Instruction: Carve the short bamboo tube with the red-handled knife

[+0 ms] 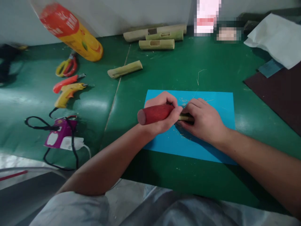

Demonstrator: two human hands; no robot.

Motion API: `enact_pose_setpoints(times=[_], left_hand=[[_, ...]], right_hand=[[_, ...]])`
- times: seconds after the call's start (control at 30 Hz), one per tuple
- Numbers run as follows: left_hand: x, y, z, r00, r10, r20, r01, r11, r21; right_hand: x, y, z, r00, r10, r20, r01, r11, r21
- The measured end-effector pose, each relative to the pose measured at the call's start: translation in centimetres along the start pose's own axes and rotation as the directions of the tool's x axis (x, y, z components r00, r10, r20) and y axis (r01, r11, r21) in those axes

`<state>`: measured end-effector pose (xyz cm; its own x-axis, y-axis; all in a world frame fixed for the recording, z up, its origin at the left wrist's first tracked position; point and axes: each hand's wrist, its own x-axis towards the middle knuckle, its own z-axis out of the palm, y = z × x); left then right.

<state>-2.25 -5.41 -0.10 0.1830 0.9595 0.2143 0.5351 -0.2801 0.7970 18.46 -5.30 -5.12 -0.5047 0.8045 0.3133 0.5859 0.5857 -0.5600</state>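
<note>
My left hand (164, 117) is closed around the thick red wooden handle (155, 113) of a tool. The handle's butt end faces left, and the tool's working end is hidden by my fingers. Close beside it, my right hand (204, 117) grips a bamboo piece (186, 117), of which only a short stretch shows between the hands. Both hands are over a blue sheet (174, 144) that carries scattered shavings and crumbs. A cut bamboo section (125, 69) lies farther back to the left. More bamboo tubes (156, 44) with rectangular openings lie by the wall.
The green table (127, 103) carries a yellow-orange bottle (80, 39), scissors (67, 66), a red-handled cutter (66, 83) and a yellow glue gun (68, 95) at left. A purple power cube (60, 133) with cables is nearer. White paper (277, 39) and a dark sheet (279, 91) lie at right.
</note>
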Motion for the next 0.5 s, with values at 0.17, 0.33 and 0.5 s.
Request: enact_pose_setpoints(times=[0.17,0.33,0.5], left_hand=[[-0.2,-0.5,0.0,0.994,0.112,0.007,-0.111,0.993,-0.045],[-0.4,-1.1,0.0,0.99,0.134,0.031,-0.133,0.991,-0.029],[-0.6,-0.4,-0.3,0.995,0.079,0.058,-0.077,0.997,-0.027]], right_hand=[[0.0,0.0,0.1,1.0,-0.004,-0.001,0.004,1.0,-0.023],[0.1,-0.2,0.0,1.0,0.026,0.014,-0.026,0.999,-0.03],[0.1,-0.2,-0.1,1.0,0.023,0.02,-0.023,0.999,-0.025]])
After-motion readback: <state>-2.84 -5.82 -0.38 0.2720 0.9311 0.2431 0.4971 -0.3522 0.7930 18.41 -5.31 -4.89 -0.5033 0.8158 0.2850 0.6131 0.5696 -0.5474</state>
